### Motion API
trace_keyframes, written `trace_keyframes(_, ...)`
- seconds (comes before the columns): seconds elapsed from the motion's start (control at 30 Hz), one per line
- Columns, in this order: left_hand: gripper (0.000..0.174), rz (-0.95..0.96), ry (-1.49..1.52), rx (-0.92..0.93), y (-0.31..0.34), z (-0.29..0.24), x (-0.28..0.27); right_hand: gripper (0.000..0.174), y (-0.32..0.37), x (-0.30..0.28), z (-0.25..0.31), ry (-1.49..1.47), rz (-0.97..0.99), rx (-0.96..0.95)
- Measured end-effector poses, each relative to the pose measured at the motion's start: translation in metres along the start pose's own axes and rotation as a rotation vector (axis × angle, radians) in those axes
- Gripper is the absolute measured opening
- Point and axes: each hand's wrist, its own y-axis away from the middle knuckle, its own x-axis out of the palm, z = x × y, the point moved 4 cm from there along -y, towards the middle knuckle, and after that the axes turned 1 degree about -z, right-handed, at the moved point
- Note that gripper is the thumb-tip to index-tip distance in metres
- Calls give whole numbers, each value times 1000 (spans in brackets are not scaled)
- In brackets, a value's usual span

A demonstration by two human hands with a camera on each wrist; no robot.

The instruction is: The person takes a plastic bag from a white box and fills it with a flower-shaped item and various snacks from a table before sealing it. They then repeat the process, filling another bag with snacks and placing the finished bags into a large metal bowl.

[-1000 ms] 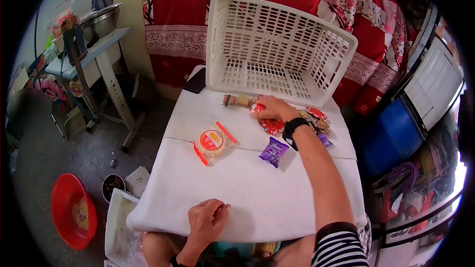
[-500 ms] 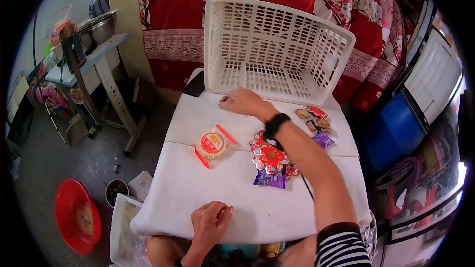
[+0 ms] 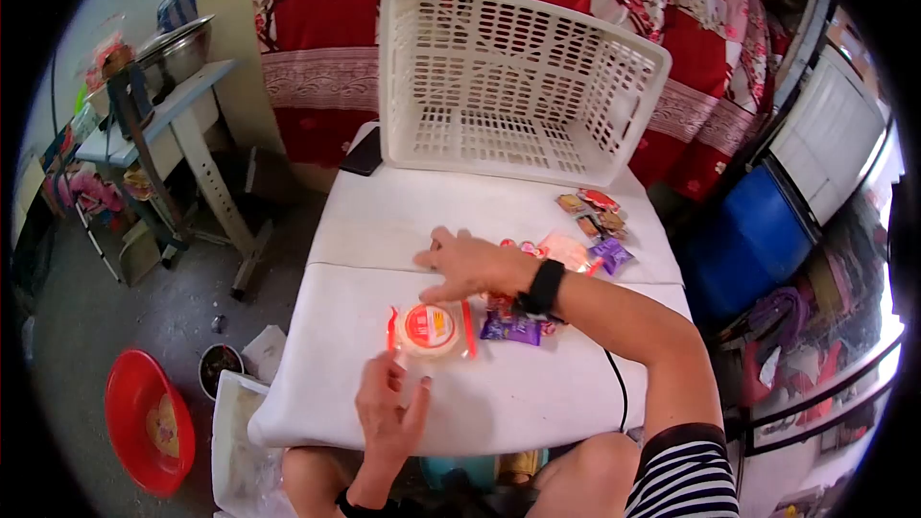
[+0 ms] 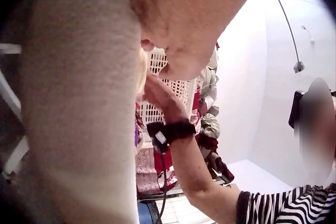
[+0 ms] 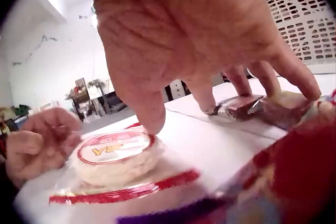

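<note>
A round, pale snack in a clear bag with red end strips lies on the white-covered table. My left hand is at its near edge, thumb apart from the relaxed fingers. Just beyond the bag my right hand spreads its fingers low over the cloth. In the right wrist view its thumb meets the bag's round label, while the farther fingers reach onto small brown-wrapped snacks. Those snacks are hidden beneath this hand in the head view. Right of the bag lies a purple packet against red patterned wrappers.
A white perforated basket lies on its side at the table's back, a black phone at its left. Small brown snacks, another purple packet and a pale pink wrapped item lie to the right. A cable trails off the right wrist.
My right hand has come from the back of the table toward the front. The round snack's bag has turned and shifted nearer. My left hand has moved up to it and loosened its fingers.
</note>
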Motion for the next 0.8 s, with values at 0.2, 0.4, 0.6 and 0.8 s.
trace_keyframes(0.2, 51, -95, -78, -27, -1, -4, -6, 66, 73, -50, -31, -356, -86, 114)
trace_keyframes(0.4, 57, -56, -172, 51, -6, -9, -3, 53, 116, -60, -229, 39, -496, 596)
trace_keyframes(0.6, 65, 81, -203, 68, -7, -16, 3, 71, 131, -18, -265, -173, -496, 734)
trace_keyframes(0.8, 67, 137, -241, 80, -7, -22, 6, 63, 125, -5, -221, -108, -365, 561)
